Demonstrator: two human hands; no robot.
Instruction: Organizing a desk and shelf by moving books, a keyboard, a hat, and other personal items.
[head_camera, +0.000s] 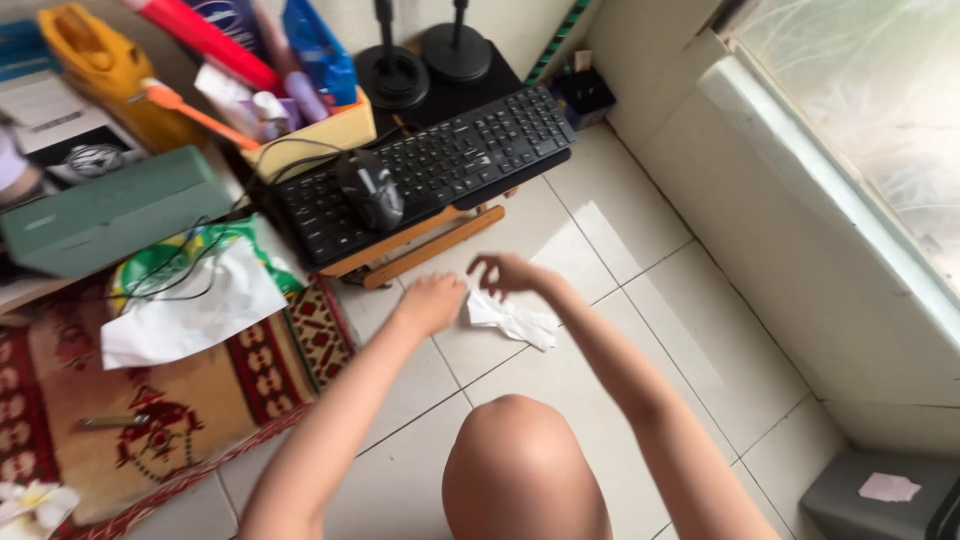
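The crumpled white tissue (512, 320) is lying on the tiled floor (640, 300), pinched by the right hand (503, 272). The left hand (432, 302) is closed just beside it. Open floor is seen right, toward the wall (800, 250); the keyboard (430, 170) is near.

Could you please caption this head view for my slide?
Both hands, left hand and right hand, over crumpled white tissue on tiled floor beside keyboard.

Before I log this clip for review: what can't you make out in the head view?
- Left hand: fingers curled under, so any hold on the white tissue is hidden.
- Right hand: motion-blurred, grip unclear.
- Keyboard: part covered by the black mouse.
- Grey box: cut off by the frame edge.
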